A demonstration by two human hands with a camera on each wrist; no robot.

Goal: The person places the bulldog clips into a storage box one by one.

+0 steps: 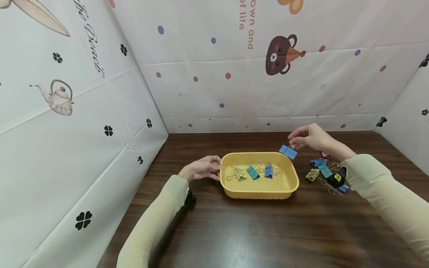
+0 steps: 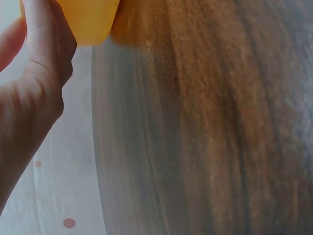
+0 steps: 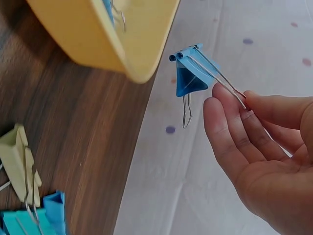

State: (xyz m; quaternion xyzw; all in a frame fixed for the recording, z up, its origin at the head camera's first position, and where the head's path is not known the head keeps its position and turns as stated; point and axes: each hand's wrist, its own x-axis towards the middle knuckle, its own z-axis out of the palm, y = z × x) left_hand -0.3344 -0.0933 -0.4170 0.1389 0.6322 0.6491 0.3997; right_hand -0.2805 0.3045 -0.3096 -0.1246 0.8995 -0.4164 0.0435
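Note:
My right hand [image 1: 313,138] pinches a blue binder clip [image 1: 288,152] by one wire handle, between thumb and forefinger. This clip hangs just above the back right corner of a yellow plastic tray [image 1: 259,194]. In the right wrist view the blue binder clip [image 3: 191,73] has its other handle pointing down. My left hand [image 1: 204,168] grips the tray's left end at the rim; the left wrist view shows only a corner of the yellow tray [image 2: 90,24]. Inside lie a yellow clip [image 1: 239,173], a teal clip [image 1: 253,172] and a blue clip [image 1: 269,171], apart in a row.
Right of the tray, under my right forearm, several binder clips lie heaped, among them a yellow clip [image 1: 312,174] and a teal clip [image 1: 324,170]. My sleeve and wrist camera partly hide the heap. Printed white sheets [image 1: 207,93] bound the dark wooden table [image 1: 234,230] behind and at both sides.

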